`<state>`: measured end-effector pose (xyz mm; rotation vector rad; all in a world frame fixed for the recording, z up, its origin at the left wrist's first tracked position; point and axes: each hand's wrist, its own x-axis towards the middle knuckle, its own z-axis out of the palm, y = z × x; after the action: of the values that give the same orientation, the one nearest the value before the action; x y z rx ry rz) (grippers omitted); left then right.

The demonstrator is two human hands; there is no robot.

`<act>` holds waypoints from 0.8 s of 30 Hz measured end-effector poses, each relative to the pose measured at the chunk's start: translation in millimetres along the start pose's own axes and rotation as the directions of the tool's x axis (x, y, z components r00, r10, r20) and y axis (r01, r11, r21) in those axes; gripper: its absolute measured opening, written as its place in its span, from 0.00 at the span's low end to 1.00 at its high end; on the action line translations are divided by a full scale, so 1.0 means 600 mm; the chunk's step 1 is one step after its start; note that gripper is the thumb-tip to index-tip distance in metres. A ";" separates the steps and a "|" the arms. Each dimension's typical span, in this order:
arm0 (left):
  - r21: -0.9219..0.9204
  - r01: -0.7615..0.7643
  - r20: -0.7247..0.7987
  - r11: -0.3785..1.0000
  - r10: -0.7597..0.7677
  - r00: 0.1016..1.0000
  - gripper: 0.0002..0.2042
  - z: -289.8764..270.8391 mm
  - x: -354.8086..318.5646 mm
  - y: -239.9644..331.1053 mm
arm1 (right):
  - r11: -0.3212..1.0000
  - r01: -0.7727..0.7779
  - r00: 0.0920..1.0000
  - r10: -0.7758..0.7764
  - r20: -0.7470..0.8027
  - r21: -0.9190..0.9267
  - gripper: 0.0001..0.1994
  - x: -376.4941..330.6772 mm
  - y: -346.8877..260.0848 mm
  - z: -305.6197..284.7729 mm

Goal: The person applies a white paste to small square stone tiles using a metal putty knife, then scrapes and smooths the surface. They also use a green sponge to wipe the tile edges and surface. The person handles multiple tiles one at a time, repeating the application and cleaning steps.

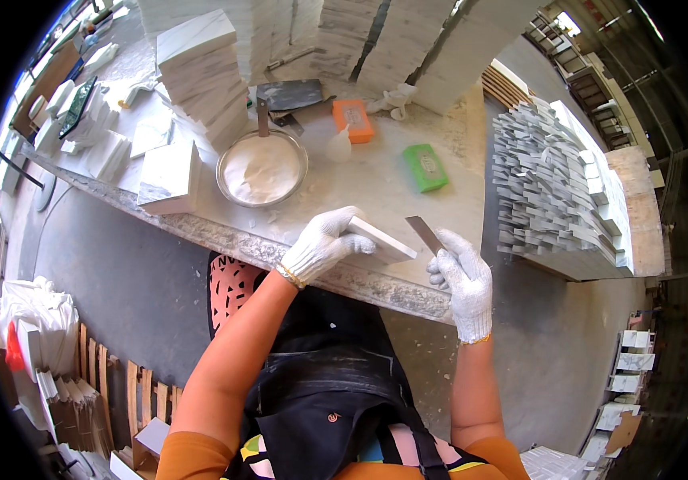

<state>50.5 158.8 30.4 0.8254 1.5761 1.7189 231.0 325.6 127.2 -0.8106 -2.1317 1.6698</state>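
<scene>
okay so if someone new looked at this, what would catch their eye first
The two white-gloved hands at centre: the left hand grips a white tile, the right hand holds a thin blade beside it. Behind them sit a bowl of white powder and bright orange and green blocks.

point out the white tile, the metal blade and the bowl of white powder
white tile (382,240), head view, on its top face beside the left hand (324,244)
metal blade (425,234), head view, mid blade above the right hand (462,280)
bowl of white powder (226,154), head view, on its left metal rim
</scene>
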 end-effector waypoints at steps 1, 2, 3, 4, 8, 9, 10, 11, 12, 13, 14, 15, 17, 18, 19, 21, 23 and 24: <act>-0.004 0.000 0.000 1.000 0.000 1.000 0.12 0.000 0.000 -0.001 | 1.000 0.016 1.000 -0.015 0.023 -0.015 0.16 0.003 -0.001 -0.004; -0.007 0.001 -0.001 1.000 -0.001 1.000 0.12 0.001 0.001 -0.004 | 0.999 0.016 0.999 -0.015 0.038 -0.028 0.16 0.003 -0.003 -0.004; -0.009 0.003 -0.003 1.000 -0.003 1.000 0.12 0.000 0.002 -0.007 | 0.999 0.015 0.998 -0.013 0.054 -0.040 0.15 0.003 -0.004 -0.001; -0.011 -0.006 0.003 1.000 0.006 1.000 0.12 0.000 0.002 -0.010 | 0.999 0.015 0.997 -0.011 0.070 -0.052 0.15 0.003 -0.005 0.001; 0.006 -0.018 0.015 1.000 0.018 1.000 0.11 -0.001 0.002 -0.012 | 0.997 0.074 0.991 -0.071 0.116 -0.017 0.16 0.006 0.023 0.003; 0.014 -0.016 0.016 1.000 0.016 1.000 0.11 -0.001 0.001 -0.010 | 0.997 0.073 0.992 -0.069 0.106 -0.035 0.15 0.006 0.019 0.009; -0.003 -0.010 0.020 1.000 0.010 1.000 0.11 -0.001 0.001 -0.007 | 0.996 0.071 0.993 -0.066 0.097 -0.053 0.15 0.006 0.018 0.015; -0.021 -0.004 0.024 1.000 0.005 1.000 0.11 -0.001 0.000 -0.003 | 0.989 0.115 0.990 -0.106 0.093 -0.092 0.15 0.005 0.019 0.021; -0.040 -0.001 0.028 0.999 0.002 1.000 0.11 0.001 0.000 0.000 | 0.978 0.160 0.985 -0.148 0.090 -0.132 0.15 0.004 0.018 0.027; -0.055 -0.007 0.028 0.998 0.008 1.000 0.12 0.001 -0.001 0.000 | 0.964 0.203 0.978 -0.190 0.089 -0.173 0.15 0.003 0.017 0.032; -0.070 -0.012 0.028 0.998 0.014 1.000 0.12 0.000 -0.003 -0.002 | 0.957 0.220 0.974 -0.205 0.094 -0.187 0.15 0.001 0.018 0.036; -0.081 -0.019 0.026 0.996 0.022 0.999 0.12 -0.001 -0.003 -0.002 | 0.951 0.239 0.970 -0.223 0.101 -0.198 0.15 0.000 0.018 0.040; -0.077 -0.014 0.028 0.997 0.016 0.999 0.12 0.002 -0.002 -0.003 | 0.946 0.249 0.968 -0.234 0.094 -0.206 0.15 -0.005 0.012 0.046; -0.070 -0.012 0.027 0.997 0.014 1.000 0.12 0.001 -0.002 -0.004 | 0.959 0.220 0.974 -0.206 0.092 -0.179 0.16 -0.006 0.011 0.046; -0.071 -0.008 0.023 0.997 0.010 1.000 0.12 0.001 -0.001 -0.007 | 0.970 0.190 0.980 -0.178 0.091 -0.151 0.16 -0.007 0.010 0.044; -0.071 -0.004 0.016 0.998 0.005 1.000 0.12 0.002 0.003 -0.008 | 0.991 0.099 0.994 -0.095 0.054 -0.087 0.18 -0.010 0.009 0.036; -0.037 0.039 -0.003 0.999 -0.039 0.999 0.13 -0.001 0.002 -0.001 | 1.000 -0.021 1.000 0.021 -0.011 -0.006 0.20 -0.014 0.008 0.016; -0.021 0.061 -0.012 0.998 -0.061 0.998 0.14 -0.002 0.003 0.003 | 0.999 -0.021 0.998 0.022 -0.052 0.024 0.20 -0.016 0.008 0.006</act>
<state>48.6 159.6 32.3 0.7500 1.5730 1.6975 237.7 317.7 122.3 -0.8636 -2.0720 1.6624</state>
